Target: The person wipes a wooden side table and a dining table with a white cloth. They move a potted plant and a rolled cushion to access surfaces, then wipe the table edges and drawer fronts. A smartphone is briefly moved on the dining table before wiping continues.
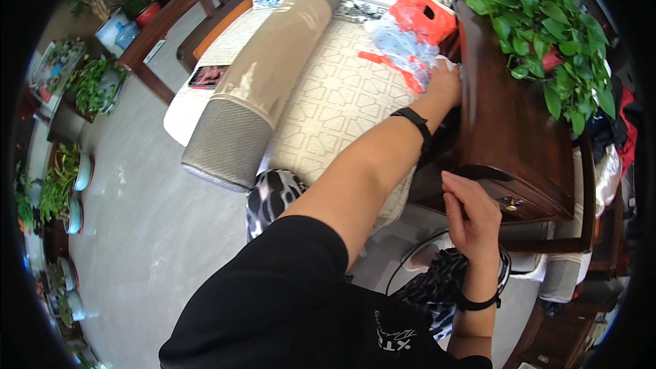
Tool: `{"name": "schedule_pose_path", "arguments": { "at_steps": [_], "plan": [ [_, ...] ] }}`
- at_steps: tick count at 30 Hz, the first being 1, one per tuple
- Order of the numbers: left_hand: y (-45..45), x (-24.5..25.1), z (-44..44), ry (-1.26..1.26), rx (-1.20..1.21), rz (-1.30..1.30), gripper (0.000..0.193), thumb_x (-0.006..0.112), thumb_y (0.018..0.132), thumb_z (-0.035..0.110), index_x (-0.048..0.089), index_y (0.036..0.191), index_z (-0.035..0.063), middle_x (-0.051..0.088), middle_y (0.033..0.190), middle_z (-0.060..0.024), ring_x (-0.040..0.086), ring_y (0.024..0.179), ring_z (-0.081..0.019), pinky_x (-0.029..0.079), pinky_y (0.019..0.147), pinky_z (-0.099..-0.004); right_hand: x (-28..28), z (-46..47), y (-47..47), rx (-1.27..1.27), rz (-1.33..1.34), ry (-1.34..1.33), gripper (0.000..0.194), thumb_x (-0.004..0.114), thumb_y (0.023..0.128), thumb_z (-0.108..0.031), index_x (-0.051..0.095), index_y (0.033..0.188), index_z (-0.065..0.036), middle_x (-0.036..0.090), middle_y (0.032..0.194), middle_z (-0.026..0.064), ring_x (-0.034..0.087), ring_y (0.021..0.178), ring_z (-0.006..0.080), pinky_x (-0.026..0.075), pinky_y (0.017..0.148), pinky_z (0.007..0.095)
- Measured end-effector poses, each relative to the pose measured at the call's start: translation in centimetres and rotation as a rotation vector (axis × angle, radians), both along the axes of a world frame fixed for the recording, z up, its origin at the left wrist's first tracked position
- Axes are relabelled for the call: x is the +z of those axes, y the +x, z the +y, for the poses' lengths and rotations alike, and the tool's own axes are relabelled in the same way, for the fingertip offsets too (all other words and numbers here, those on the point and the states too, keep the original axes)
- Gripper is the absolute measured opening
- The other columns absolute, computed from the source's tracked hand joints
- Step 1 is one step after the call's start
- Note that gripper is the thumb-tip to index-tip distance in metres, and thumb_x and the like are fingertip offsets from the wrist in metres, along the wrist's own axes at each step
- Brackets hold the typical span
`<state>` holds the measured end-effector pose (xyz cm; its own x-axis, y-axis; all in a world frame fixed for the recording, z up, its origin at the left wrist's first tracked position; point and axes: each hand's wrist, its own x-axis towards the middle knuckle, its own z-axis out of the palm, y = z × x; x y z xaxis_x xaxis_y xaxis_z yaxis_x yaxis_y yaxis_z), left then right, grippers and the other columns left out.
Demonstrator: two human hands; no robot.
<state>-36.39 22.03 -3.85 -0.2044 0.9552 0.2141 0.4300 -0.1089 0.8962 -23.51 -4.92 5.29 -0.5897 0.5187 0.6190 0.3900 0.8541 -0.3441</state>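
Note:
My left hand [444,81] reaches across the patterned seat cushion [328,97] to its right edge, against the dark wooden cabinet [505,128]. Its fingers are at a small white piece [452,64], and I cannot tell whether they grip it. Beside that hand lie a crumpled clear plastic bag [394,40] with red strips and a red plastic bag [416,16]. Lower down, my right hand [474,212] hovers by the cabinet's front corner. Its thumb stands apart from the slightly bent fingers, and nothing shows in it.
A long grey-and-brown bolster [279,61] lies along the cushion's left part. Left of it rests a phone [209,77] near a wooden armrest [179,15]. A leafy potted plant [553,31] tops the cabinet. Several potted plants line the far left floor.

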Motion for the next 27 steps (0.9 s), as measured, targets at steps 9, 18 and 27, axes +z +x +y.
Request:
{"name": "schedule_pose_path", "arguments": {
  "at_steps": [9, 18, 27],
  "plan": [
    [0.5, -1.9, -7.8, 0.192, -0.042, 0.077, 0.048, 0.057, 0.085, 0.009, 0.056, 0.133, 0.0054, 0.030, 0.149, -0.0290, 0.049, 0.123, -0.0460, 0.044, 0.103, -0.0446, 2.3, 0.8, 1.7, -0.158, 0.183, 0.151, 0.019, 0.063, 0.084, 0.008, 0.068, 0.101, 0.001, 0.068, 0.096, 0.0130, 0.066, 0.086, 0.0252, 0.052, 0.077, 0.0313],
    [-0.5, -4.3, -13.4, 0.272, -0.132, 0.040, 0.074, 0.058, 0.076, -0.008, 0.048, 0.144, 0.0178, 0.030, 0.150, -0.0331, 0.042, 0.133, -0.0455, 0.042, 0.106, -0.0411, 5.1, 6.4, 0.7, -0.268, -0.068, 0.166, 0.022, 0.064, 0.092, -0.021, 0.068, 0.108, -0.006, 0.062, 0.121, 0.0116, 0.053, 0.113, 0.0290, 0.040, 0.098, 0.0374],
    [-1.2, -4.1, -15.1, 0.237, -0.038, 0.176, 0.076, 0.059, 0.074, -0.010, 0.050, 0.143, 0.0235, 0.061, 0.122, -0.0245, 0.059, 0.110, -0.0409, 0.049, 0.094, -0.0420, 3.6, 7.4, 1.1, -0.252, 0.039, 0.187, 0.023, 0.062, 0.092, -0.021, 0.069, 0.108, -0.006, 0.061, 0.123, 0.0113, 0.053, 0.113, 0.0282, 0.038, 0.100, 0.0369]
  ]
}}
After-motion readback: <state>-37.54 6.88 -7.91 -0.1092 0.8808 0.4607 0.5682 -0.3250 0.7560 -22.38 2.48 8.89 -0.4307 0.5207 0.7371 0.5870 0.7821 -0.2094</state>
